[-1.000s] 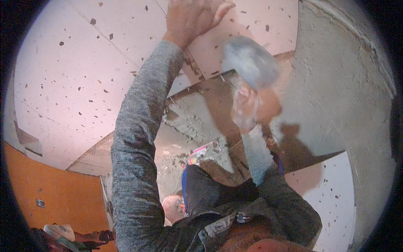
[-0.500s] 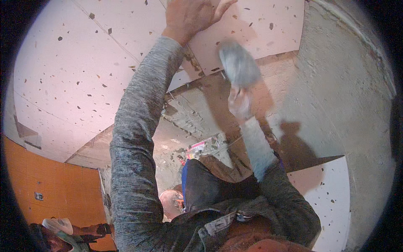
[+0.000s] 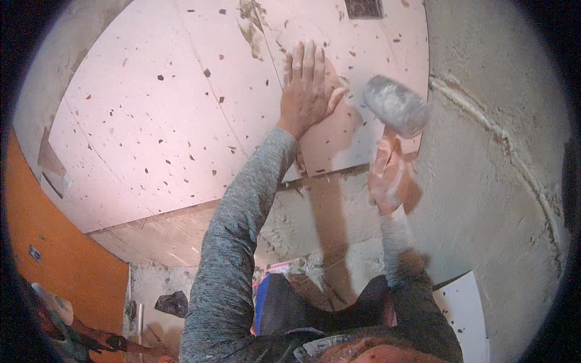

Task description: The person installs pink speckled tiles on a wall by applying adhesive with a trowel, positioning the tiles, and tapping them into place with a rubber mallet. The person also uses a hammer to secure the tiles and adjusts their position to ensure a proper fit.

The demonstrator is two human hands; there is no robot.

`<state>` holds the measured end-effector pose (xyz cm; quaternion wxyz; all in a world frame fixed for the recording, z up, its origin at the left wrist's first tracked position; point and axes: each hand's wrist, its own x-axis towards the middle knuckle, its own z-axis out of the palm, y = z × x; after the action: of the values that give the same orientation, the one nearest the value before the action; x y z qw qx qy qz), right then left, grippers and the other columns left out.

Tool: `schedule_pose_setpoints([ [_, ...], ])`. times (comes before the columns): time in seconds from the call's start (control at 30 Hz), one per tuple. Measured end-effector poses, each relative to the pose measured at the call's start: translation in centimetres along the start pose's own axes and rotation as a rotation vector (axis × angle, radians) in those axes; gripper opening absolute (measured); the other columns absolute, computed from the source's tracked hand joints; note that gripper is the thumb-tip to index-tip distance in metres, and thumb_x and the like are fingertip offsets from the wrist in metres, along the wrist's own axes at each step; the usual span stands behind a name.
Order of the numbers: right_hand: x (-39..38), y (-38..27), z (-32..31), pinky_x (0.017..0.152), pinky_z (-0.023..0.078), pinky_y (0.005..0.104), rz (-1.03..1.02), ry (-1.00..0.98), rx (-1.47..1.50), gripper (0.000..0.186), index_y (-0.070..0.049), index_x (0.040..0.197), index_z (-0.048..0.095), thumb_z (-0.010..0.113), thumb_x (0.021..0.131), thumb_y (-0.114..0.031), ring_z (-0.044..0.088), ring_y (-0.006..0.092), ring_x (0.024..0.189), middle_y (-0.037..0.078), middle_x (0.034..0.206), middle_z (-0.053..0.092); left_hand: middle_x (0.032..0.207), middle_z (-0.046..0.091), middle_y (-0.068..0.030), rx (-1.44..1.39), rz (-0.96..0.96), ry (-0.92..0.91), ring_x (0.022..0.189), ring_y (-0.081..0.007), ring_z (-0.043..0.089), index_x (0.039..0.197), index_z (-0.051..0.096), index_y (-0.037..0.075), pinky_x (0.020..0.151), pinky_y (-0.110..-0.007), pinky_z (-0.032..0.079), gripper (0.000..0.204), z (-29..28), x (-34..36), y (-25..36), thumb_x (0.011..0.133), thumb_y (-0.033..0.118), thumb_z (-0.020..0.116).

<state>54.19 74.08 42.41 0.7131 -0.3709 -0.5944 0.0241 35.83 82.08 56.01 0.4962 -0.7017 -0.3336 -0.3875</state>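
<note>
My left hand (image 3: 305, 91) lies flat on a pale pink-white speckled slab (image 3: 175, 130), fingers pointing away and thumb out to the right. Its palm is close to a thin seam in the slab's surface. In my right hand (image 3: 388, 175) is the handle of a mallet (image 3: 396, 106), mostly covered by my fingers. The mallet's thick rounded head is grey and dusty. It is near the slab's right edge, to the right of my left hand; whether it touches the slab I cannot tell.
Rough grey plaster (image 3: 484, 199) runs along the right, with a raised ridge (image 3: 484, 124). Another speckled piece (image 3: 463, 314) is at the lower right. An orange panel (image 3: 66, 260) stands at the left, and another person's arm (image 3: 106, 339) shows at the lower left, near a dark crumpled bag (image 3: 172, 304).
The view has shifted, showing more of the slab's far part. My left hand now shows whole and flat. The mallet, blurred before, is farther right in the picture, still in my right hand.
</note>
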Motion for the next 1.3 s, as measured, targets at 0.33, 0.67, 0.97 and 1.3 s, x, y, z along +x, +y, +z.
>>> schedule_pose_setpoints([
  [0.33, 14.1, -8.6, 4.7, 0.071, 0.052, 0.042, -0.357, 0.15, 0.099, 0.04, -0.004, 0.118, 0.059, 0.047, 0.103, -0.04, 0.067, 0.0368, 0.082, 0.022, 0.096, 0.065, 0.157, 0.023, -0.0313, -0.068, -0.075, -0.017, 0.149, -0.048, 0.016, 0.148, 0.028, -0.012, 0.122, -0.057, 0.011, 0.091, -1.3, 0.6, 0.0, 0.091, 0.051, 0.06],
  [0.67, 19.8, -13.0, 6.1, 0.068, 0.051, 0.0545, -0.609, 0.189, -0.048, 0.04, -0.003, 0.108, 0.058, 0.051, 0.101, -0.042, 0.065, 0.0492, 0.08, 0.026, 0.08, 0.067, 0.157, 0.021, -0.0328, -0.008, -0.041, -0.017, 0.148, -0.05, 0.014, 0.145, 0.032, -0.014, 0.121, -0.059, 0.011, 0.087, -1.0, 0.2, 0.0, 0.091, 0.049, 0.059],
  [0.97, 20.7, -17.2, 4.7, 0.069, 0.054, 0.0562, -0.601, 0.231, -0.053, 0.038, -0.006, 0.107, 0.057, 0.05, 0.1, -0.043, 0.067, 0.048, 0.08, 0.026, 0.088, 0.067, 0.154, 0.024, -0.0337, -0.006, -0.07, -0.024, 0.148, -0.0498, 0.016, 0.142, 0.037, -0.015, 0.121, -0.058, 0.013, 0.086, -1.1, 0.4, -0.1, 0.092, 0.053, 0.056],
  [1.3, 22.5, -16.5, 5.6, 0.072, 0.052, 0.0549, -0.632, 0.23, -0.096, 0.038, -0.002, 0.107, 0.056, 0.051, 0.101, -0.039, 0.065, 0.0494, 0.082, 0.026, 0.085, 0.067, 0.155, 0.024, -0.034, 0.023, -0.056, -0.022, 0.148, -0.0493, 0.016, 0.146, 0.028, -0.017, 0.12, -0.059, 0.013, 0.091, -1.4, 0.2, -0.2, 0.093, 0.052, 0.056],
])
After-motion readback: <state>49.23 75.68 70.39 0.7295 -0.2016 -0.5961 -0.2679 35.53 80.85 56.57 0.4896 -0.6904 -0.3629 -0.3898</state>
